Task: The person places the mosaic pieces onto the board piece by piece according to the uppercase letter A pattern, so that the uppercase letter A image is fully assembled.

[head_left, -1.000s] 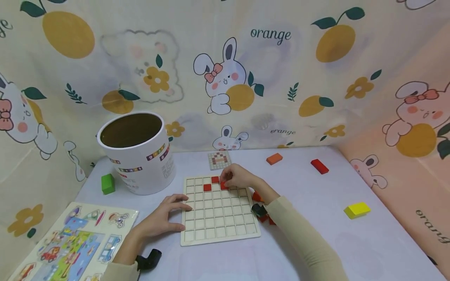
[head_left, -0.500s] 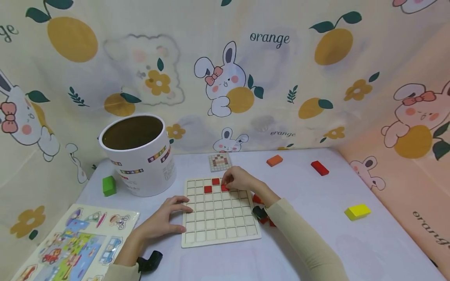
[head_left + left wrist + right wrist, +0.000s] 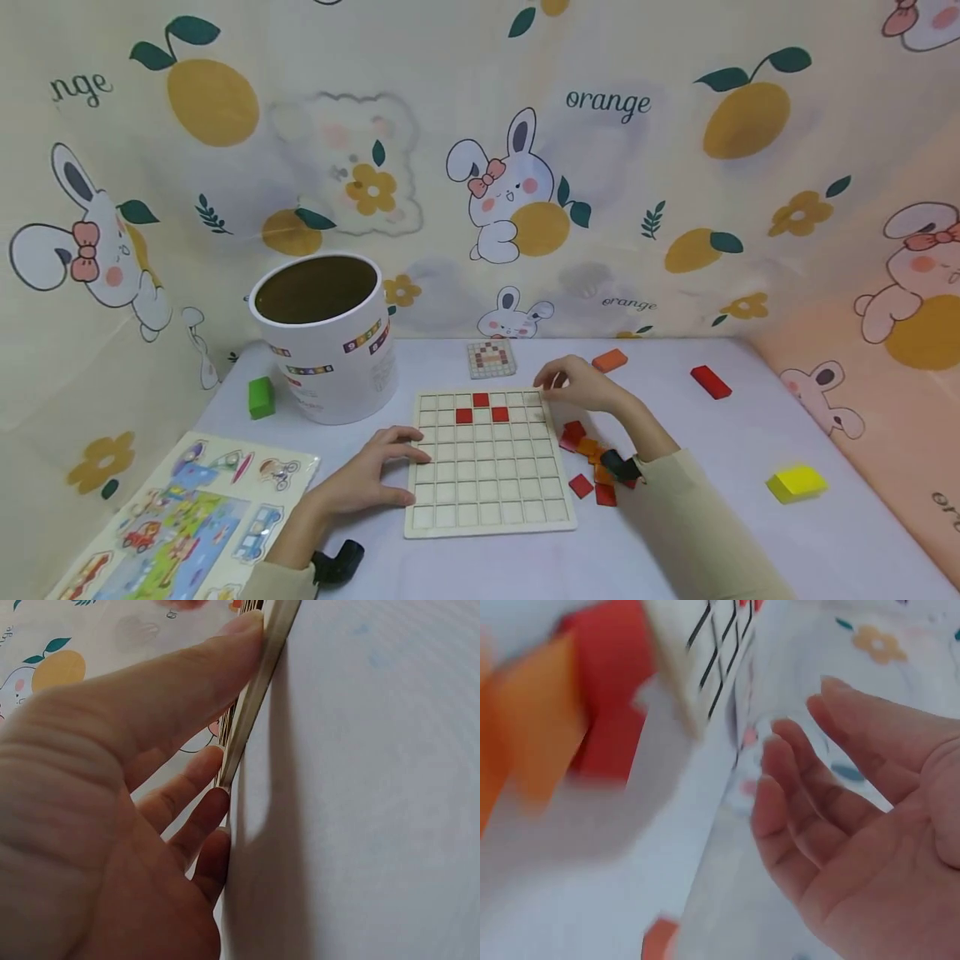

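A pale grid board (image 3: 487, 475) lies flat on the table, with three red square tiles (image 3: 481, 400) in its upper cells. My left hand (image 3: 369, 471) rests along the board's left edge, thumb and fingertips touching it, as the left wrist view also shows. Over the board's top right corner hovers my right hand (image 3: 581, 385); in the right wrist view its fingers (image 3: 780, 802) are loosely bent with nothing between them. Red and orange tiles (image 3: 588, 450) lie in a loose pile right of the board, partly under the right wrist. Behind the board is a small pattern card (image 3: 491, 359).
A white bucket (image 3: 330, 367) stands at the back left, a green block (image 3: 261, 397) beside it. A picture puzzle board (image 3: 195, 517) lies at the front left. Orange (image 3: 610, 360), red (image 3: 710, 382) and yellow (image 3: 797, 483) blocks are scattered on the right.
My right hand has let go of the red tile, which stays on the board, and moved right toward the board's corner. The head view has shifted; the left hand keeps its place.
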A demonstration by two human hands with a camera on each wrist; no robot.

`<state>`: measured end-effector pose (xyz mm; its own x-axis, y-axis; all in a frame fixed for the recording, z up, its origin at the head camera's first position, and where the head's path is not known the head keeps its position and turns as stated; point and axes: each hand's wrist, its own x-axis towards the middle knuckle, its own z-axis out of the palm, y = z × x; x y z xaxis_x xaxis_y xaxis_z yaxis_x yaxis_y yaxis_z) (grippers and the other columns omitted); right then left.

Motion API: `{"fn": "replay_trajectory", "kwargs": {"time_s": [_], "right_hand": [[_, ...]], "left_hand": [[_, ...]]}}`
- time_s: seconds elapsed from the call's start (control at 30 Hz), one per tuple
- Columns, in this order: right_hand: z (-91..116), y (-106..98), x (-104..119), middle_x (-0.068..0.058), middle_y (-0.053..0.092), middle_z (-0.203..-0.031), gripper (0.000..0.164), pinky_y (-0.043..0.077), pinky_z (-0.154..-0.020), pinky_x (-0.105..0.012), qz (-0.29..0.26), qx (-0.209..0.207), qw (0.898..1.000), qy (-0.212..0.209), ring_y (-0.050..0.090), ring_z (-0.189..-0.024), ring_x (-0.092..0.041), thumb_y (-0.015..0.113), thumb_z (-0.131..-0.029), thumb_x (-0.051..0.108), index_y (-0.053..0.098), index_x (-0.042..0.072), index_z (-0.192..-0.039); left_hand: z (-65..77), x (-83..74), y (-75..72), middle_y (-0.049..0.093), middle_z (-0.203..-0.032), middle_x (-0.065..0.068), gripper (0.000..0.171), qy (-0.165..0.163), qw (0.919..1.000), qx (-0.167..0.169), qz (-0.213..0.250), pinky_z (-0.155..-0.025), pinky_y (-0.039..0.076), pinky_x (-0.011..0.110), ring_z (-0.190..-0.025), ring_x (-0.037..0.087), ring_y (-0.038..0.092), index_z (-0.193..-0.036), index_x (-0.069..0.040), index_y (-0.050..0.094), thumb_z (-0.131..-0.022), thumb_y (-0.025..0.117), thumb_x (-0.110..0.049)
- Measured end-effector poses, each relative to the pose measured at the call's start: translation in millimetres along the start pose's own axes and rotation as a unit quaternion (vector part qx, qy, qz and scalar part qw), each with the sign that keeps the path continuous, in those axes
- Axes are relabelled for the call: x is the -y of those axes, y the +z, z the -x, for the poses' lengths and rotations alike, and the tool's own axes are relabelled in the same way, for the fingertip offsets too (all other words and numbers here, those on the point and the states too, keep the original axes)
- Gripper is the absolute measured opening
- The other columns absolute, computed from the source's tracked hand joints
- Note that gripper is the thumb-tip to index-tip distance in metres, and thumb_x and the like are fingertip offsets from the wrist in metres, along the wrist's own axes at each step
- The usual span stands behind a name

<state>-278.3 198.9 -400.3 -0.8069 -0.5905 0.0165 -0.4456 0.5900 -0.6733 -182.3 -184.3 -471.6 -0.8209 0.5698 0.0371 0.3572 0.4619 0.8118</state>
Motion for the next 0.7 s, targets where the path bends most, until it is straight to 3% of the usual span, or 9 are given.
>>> {"fn": "replay_trajectory", "kwargs": {"time_s": [0.17, 0.33, 0.7], "right_hand": [[32, -8, -15, -0.009, 0.067, -0.092, 0.015, 0.051, -0.078, -0.033, -0.002, 0.040, 0.999, 0.020, 0.057, -0.085, -0.022, 0.069, -0.088, 0.002, 0.070, -0.002, -0.103], [50, 0, -23, -0.006, 0.062, -0.090, 0.017, 0.050, -0.073, -0.027, -0.002, 0.062, 0.997, 0.037, 0.054, -0.085, -0.021, 0.073, -0.087, 0.007, 0.068, 0.002, -0.103], [51, 14, -23, -0.004, 0.058, -0.094, 0.021, 0.050, -0.074, -0.025, 0.010, 0.059, 0.997, 0.054, 0.052, -0.089, -0.022, 0.076, -0.087, 0.008, 0.069, 0.006, -0.106]], "left_hand": [[-1.2, 0.4, 3.9, 0.042, -0.148, 0.005, 0.049, -0.019, 0.9998, 0.003, 0.006, -0.114, 0.016, 0.068, -0.143, 0.035, 0.025, -0.121, -0.021, 0.070, -0.075, 0.084, -0.031], [-2.3, -0.2, 3.8, 0.041, -0.149, 0.004, 0.048, -0.026, 0.9996, 0.006, 0.010, -0.114, 0.016, 0.067, -0.144, 0.034, 0.025, -0.121, -0.022, 0.070, -0.075, 0.085, -0.029], [-0.9, -3.0, -1.2, 0.040, -0.150, 0.006, 0.048, -0.026, 0.9996, 0.005, 0.007, -0.114, 0.016, 0.068, -0.144, 0.036, 0.023, -0.123, -0.021, 0.069, -0.077, 0.083, -0.027]]}}
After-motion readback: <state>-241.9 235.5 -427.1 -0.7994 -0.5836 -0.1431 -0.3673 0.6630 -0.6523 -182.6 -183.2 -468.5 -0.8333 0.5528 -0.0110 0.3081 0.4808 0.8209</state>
